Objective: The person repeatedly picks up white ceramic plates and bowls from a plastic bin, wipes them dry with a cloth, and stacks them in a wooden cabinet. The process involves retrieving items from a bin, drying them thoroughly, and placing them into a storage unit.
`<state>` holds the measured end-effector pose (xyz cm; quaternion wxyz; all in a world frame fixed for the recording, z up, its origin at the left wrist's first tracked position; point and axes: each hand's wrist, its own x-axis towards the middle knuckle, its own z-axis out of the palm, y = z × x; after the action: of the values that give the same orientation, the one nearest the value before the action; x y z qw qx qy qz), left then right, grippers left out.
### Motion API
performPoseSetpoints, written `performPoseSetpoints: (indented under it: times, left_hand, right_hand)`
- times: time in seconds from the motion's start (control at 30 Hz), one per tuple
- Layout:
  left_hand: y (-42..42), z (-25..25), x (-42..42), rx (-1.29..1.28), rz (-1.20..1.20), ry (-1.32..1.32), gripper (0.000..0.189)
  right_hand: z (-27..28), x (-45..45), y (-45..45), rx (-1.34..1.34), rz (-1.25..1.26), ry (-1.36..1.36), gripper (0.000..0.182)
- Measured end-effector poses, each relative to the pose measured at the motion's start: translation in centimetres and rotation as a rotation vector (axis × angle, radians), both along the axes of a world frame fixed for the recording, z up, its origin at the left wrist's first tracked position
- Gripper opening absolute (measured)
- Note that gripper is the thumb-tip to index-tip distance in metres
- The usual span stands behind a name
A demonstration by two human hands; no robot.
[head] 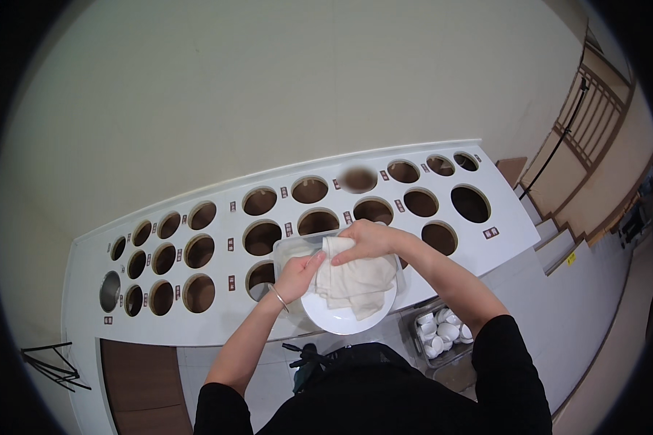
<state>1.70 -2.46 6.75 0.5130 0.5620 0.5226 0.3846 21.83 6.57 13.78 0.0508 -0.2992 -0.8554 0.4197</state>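
A folded white cloth (359,280) lies over a round white plate (342,321), covering its far part. My right hand (371,242) grips the cloth's upper side, thumb lying on the fabric. At the cloth's left edge, my left hand (298,278) pinches it with the thumb on the near face; the other fingers are partly hidden. A bangle circles the left wrist. Beneath the hands and plate is a translucent plastic container (299,244), resting at the front part of the white counter (299,326). What it holds is mostly hidden.
Rows of round cutouts (198,251) pierce the counter, with small labels beside them; a metal pot (110,292) fills one at the left. Low at the right, a bin of white cups or bowls (445,330) stands on the floor. A black stand (556,142) rises near the steps.
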Motion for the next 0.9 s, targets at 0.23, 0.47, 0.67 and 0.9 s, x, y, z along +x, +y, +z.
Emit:
performPoseSetpoints:
  times: [0.23, 0.47, 0.67, 0.9]
  left_hand:
    - [0.6, -2.6, -0.3, -0.071, 0.197, -0.275, 0.046]
    - [1.0, -4.9, 0.2, -0.023, 0.421, -0.287, 0.048]
    - [0.4, -8.1, 0.9, 0.003, 0.498, -0.29, 0.049]
    - [1.3, -2.4, -0.1, -0.182, -0.058, -0.128, 0.045]
  right_hand:
    - [-4.0, 1.6, -0.3, -0.301, -0.395, 0.259, 0.042]
    - [-7.4, 2.4, -3.8, -0.615, -0.812, 0.583, 0.033]
    - [-9.0, 2.6, -4.5, -0.615, -0.932, 0.661, 0.031]
    - [-3.7, 3.5, -1.2, -0.434, -0.392, 0.332, 0.031]
